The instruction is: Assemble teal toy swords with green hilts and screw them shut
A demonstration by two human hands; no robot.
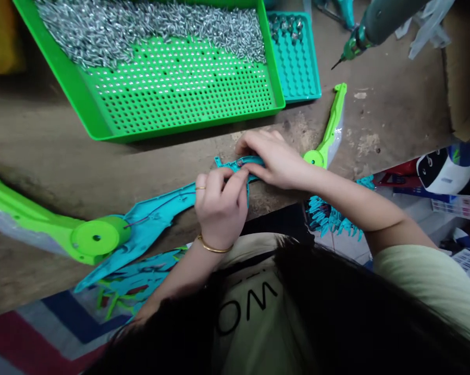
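Two bare hands meet over a long teal plastic shell (157, 213) lying along the near edge of the wooden table (39, 151), seen from the head camera. The left hand (219, 208) pinches the shell's upper rim between thumb and fingertips; the right hand (276, 159) presses down, fingers closed on the shell's far tip. The piece looks thin, light and stiff, a moulded part likely to flex if gripped at the ends, best held at its broad middle. A lime green arm (43, 226) with a round hub touches its left end; a second green arm (329, 127) lies just beside the right hand. Toward the far edge sits a green tray (172, 88) heaped with silvery screws (149, 26), beside it a smaller teal tray (297, 57). Legible writing: only "WO" on the person's shirt.
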